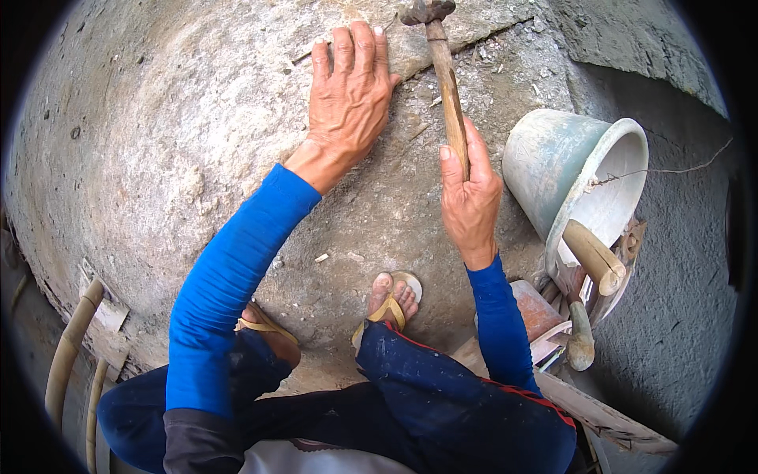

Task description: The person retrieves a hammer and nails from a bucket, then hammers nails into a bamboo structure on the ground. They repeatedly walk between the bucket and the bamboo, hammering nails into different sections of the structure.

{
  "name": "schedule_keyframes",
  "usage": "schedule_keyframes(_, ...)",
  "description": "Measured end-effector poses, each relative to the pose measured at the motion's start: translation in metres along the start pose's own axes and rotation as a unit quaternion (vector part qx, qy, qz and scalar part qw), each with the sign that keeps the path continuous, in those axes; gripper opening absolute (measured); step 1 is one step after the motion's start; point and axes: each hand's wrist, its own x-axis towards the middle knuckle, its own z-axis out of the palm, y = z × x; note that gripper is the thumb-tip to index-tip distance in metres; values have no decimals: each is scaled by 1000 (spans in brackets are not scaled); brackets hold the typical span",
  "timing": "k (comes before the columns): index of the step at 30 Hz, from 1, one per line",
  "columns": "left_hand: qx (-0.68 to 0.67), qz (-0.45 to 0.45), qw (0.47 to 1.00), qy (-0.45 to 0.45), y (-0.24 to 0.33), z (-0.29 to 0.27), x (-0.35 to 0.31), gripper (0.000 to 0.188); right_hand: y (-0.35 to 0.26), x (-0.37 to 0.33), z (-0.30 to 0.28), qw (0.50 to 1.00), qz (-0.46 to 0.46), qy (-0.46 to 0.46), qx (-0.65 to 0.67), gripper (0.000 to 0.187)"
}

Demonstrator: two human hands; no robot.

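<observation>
My right hand (472,201) is wrapped round the lower end of a hammer's wooden handle. The hammer (448,87) points away from me, its dark metal head at the top edge of the view. My left hand (351,107) lies palm down on the rough, pale, dusty surface (197,118), fingers stretched out. A thin dark strand or edge shows on either side of its fingers; what it is, and what lies beneath the palm, I cannot make out. From beside the left thumb, a raised edge (489,35) runs up toward the right, past the hammer.
To the right a worn grey-green bucket (545,170) lies tipped on its side. Below its mouth are a thick wooden pole end (596,257), a tool handle (580,340) and a reddish container (533,308). Bamboo poles (71,347) stand at lower left. My sandalled foot (391,300) is at centre.
</observation>
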Motion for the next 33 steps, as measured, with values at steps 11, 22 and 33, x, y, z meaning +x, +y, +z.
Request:
schedule_keyframes(11,18,13,1000,-14,-1,-2,4,58,6,15,3,993,-91,13,-73,51)
schedule_keyframes(22,43,29,999,0,-1,-1,5,60,7,17,4,994,-81,8,-77,47)
schedule_keyframes(33,37,17,998,-42,2,-6,7,61,13,18,5,993,-85,5,-80,47)
